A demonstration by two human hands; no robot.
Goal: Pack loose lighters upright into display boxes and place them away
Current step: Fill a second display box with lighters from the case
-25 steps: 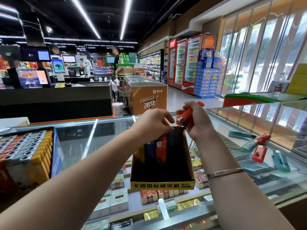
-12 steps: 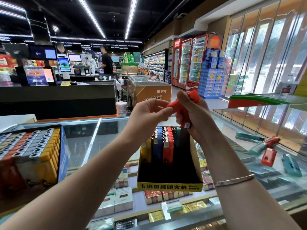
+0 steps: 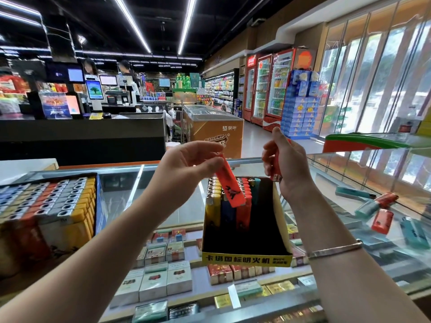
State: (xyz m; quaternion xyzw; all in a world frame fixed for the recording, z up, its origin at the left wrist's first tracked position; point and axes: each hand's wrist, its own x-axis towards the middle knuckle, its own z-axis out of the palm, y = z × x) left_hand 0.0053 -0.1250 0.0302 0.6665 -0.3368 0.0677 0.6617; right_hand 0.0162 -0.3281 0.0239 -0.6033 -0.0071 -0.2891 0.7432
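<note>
Left hand (image 3: 186,164) pinches an orange lighter (image 3: 229,186) by its top end, tilted, its lower end over the filled rows at the back of the display box (image 3: 246,257). My right hand (image 3: 283,166) is curled round a second orange lighter (image 3: 277,167), metal head down, above the box's right wall. Box's near half stands unfilled. Loose lighters (image 3: 382,220) lie well apart to the right on the glass counter (image 3: 121,194); a full box (image 3: 46,206) sits left.
</note>
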